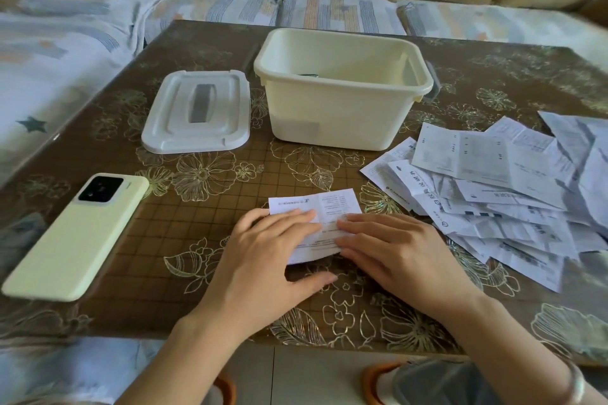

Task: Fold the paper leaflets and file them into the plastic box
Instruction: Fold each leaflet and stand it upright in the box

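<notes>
Both hands, left hand (pixel 263 246) and right hand (pixel 391 250), press flat-fingered on a leaflet (pixel 316 207) near the worktop (pixel 197 240) edge, apparently setting its crease; unfolded leaflets (pixel 493 180) lie right, the open plastic box (pixel 339 108) beyond, lid (pixel 197 111) left.

The tabletop (pixel 204 240) is patterned brown with gold flowers; the box (pixel 332 115) is coloured cream, the phone (pixel 75 240) pale green.

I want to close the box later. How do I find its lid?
Start at the cream plastic box in the middle of the table. The lid lies flat just left of it. Only it is white with a grey handle.
</notes>
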Available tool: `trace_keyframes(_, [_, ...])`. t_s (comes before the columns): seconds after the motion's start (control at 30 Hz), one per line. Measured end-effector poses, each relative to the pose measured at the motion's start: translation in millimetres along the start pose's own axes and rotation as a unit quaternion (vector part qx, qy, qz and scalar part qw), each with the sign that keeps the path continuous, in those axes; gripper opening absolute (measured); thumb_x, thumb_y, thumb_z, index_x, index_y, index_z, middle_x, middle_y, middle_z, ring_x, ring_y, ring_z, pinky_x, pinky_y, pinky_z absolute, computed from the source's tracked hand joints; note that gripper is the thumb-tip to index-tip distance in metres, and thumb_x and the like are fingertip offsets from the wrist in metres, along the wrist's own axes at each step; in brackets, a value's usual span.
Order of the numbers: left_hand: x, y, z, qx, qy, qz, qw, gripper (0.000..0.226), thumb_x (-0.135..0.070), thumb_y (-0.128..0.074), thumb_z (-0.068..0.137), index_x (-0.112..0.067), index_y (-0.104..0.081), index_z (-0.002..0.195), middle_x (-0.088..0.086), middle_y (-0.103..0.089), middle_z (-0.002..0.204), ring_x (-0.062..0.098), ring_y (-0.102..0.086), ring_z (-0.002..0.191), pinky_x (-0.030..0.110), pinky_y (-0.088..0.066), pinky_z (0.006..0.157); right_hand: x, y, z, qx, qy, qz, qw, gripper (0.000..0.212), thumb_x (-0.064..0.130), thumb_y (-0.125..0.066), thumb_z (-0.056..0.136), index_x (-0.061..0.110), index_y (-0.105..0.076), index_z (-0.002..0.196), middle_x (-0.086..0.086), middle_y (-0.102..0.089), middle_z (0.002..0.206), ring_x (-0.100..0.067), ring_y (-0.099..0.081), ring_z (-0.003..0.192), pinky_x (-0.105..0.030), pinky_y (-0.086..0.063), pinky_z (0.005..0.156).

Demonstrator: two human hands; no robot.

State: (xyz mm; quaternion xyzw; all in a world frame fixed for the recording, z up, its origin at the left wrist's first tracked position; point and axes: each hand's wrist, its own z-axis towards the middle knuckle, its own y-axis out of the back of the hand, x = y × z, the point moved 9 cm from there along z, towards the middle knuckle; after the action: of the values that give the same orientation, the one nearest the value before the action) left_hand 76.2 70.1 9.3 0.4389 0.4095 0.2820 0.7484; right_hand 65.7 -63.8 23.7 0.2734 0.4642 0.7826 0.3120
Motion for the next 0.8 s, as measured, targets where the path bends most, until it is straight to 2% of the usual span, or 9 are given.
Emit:
trace_keyframes(0.1, [-1.9, 4.3, 0.6, -0.027, -0.002, -0.002, 1.000, 0.054, -0.065, -0.057, 0.079, -0.027, -0.071, 0.115, -0.014, -0.064, 0.127, 0.002, -0.056, 0.118, 0.031, -0.036, 0.106, 2.2, 8.5, 2.8, -0.039, -0.016, -0.009, 0.999, 0.026, 0.031, -0.053, 0.098, 0.016, -0.073, 0.092, 0.007, -0.073, 0.102, -0.010, -0.068, 0.100, -0.035, -0.057, 0.076])
trace_keyframes(0.17, [-4.8, 11.3, -2.4, -0.071, -0.009, -0.002, 0.997, 0.027, -0.040, -0.072, 0.081, -0.022, -0.074, 0.102, -0.011, -0.070, 0.111, 0.010, -0.063, 0.100, 0.026, -0.043, 0.095, 3.6, 12.3, 5.1, -0.044, -0.032, -0.014, 0.998, 0.029, 0.031, -0.049, 0.098, 0.015, -0.070, 0.087, 0.007, -0.073, 0.089, -0.012, -0.070, 0.086, -0.034, -0.057, 0.069])
trace_keyframes(0.23, [-8.8, 16.2, -7.4, -0.101, -0.018, 0.000, 0.995, 0.012, -0.024, -0.073, 0.082, -0.020, -0.074, 0.092, -0.011, -0.067, 0.096, 0.011, -0.060, 0.088, 0.027, -0.050, 0.080, 5.7, 13.1, 4.2, -0.036, -0.040, -0.022, 0.998, 0.033, 0.032, -0.045, 0.100, 0.015, -0.067, 0.082, 0.007, -0.069, 0.077, -0.014, -0.066, 0.070, -0.032, -0.053, 0.062])
trace_keyframes(0.33, [-18.5, 17.4, -16.9, -0.107, -0.046, 0.005, 0.993, 0.010, -0.026, -0.064, 0.089, -0.021, -0.073, 0.086, -0.013, -0.064, 0.086, 0.010, -0.056, 0.082, 0.029, -0.047, 0.071, 9.3, 20.2, -7.6, -0.043, -0.049, -0.011, 0.998, 0.035, 0.032, -0.045, 0.101, 0.015, -0.062, 0.076, 0.008, -0.058, 0.064, -0.013, -0.053, 0.057, -0.028, -0.047, 0.058])
trace_keyframes(0.43, [-24.4, 16.6, -21.5, -0.092, -0.048, -0.022, 0.994, 0.019, -0.035, -0.057, 0.089, -0.026, -0.072, 0.081, -0.017, -0.065, 0.079, 0.007, -0.056, 0.074, 0.028, -0.044, 0.068, 13.3, 29.8, -24.0, -0.059, -0.058, 0.024, 0.996, 0.031, 0.032, -0.047, 0.100, 0.016, -0.062, 0.077, 0.010, -0.055, 0.062, -0.012, -0.050, 0.056, -0.026, -0.044, 0.056])
trace_keyframes(0.53, [-19.6, 15.0, -19.4, -0.072, -0.002, -0.071, 0.995, 0.022, -0.043, -0.057, 0.086, -0.030, -0.069, 0.075, -0.019, -0.061, 0.067, 0.001, -0.052, 0.064, 0.025, -0.044, 0.061, 3.8, 31.7, -35.8, -0.077, -0.120, 0.077, 0.987, 0.029, 0.039, -0.046, 0.098, 0.022, -0.065, 0.084, 0.012, -0.058, 0.064, -0.006, -0.052, 0.055, -0.028, -0.046, 0.050])
trace_keyframes(0.6, [-9.9, 15.6, -17.8, -0.075, 0.057, -0.095, 0.991, 0.022, -0.049, -0.058, 0.083, -0.031, -0.068, 0.078, -0.020, -0.057, 0.060, 0.003, -0.052, 0.056, 0.021, -0.040, 0.054, -7.3, 31.2, -40.1, -0.093, -0.189, 0.112, 0.971, 0.028, 0.050, -0.048, 0.093, 0.028, -0.065, 0.090, 0.017, -0.058, 0.063, -0.001, -0.051, 0.050, -0.020, -0.044, 0.044])
trace_keyframes(0.7, [-4.3, 12.3, -17.3, -0.069, 0.109, -0.096, 0.987, 0.023, -0.053, -0.064, 0.082, -0.032, -0.067, 0.091, -0.020, -0.062, 0.065, 0.003, -0.056, 0.056, 0.020, -0.042, 0.051, -18.6, 24.4, -43.0, -0.089, -0.266, 0.134, 0.951, 0.034, 0.061, -0.051, 0.083, 0.037, -0.059, 0.106, 0.025, -0.060, 0.069, 0.002, -0.058, 0.063, -0.014, -0.045, 0.050])
trace_keyframes(0.8, [-5.5, 10.7, -17.4, -0.075, 0.124, -0.074, 0.987, 0.027, -0.049, -0.068, 0.080, -0.032, -0.061, 0.099, -0.015, -0.065, 0.071, 0.003, -0.057, 0.058, 0.028, -0.049, 0.051, -24.7, 15.0, -44.7, -0.079, -0.307, 0.135, 0.939, 0.035, 0.048, -0.065, 0.080, 0.037, -0.055, 0.112, 0.027, -0.062, 0.081, 0.007, -0.058, 0.076, -0.009, -0.042, 0.056])
